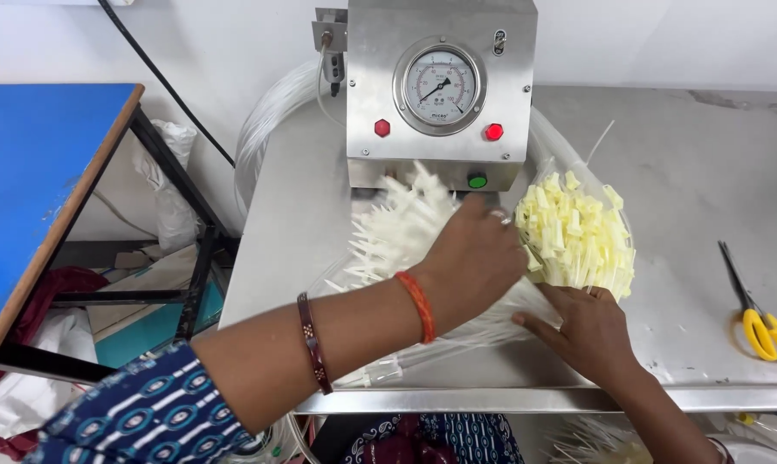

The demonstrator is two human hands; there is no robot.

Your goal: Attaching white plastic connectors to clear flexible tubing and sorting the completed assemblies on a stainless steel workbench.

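Observation:
My left hand [474, 258] reaches across the steel table [698, 215] and rests on a bundle of thin clear plastic tubes [388, 232] with white pointed tips, fingers curled among them. My right hand [582, 331] lies lower on the same tubing bundle, just under a cluster of pale yellow connector ends [578, 236], fingers spread against the tubes. Whether either hand really grips the tubes is hidden. An orange band and a dark bangle sit on my left forearm.
A steel box with a round pressure gauge [440, 86], two red buttons and a green one stands right behind the tubes. Yellow-handled scissors [762, 322] lie at the table's right. A blue table [36, 189] stands on the left. Coiled clear tubing [272, 120] hangs behind.

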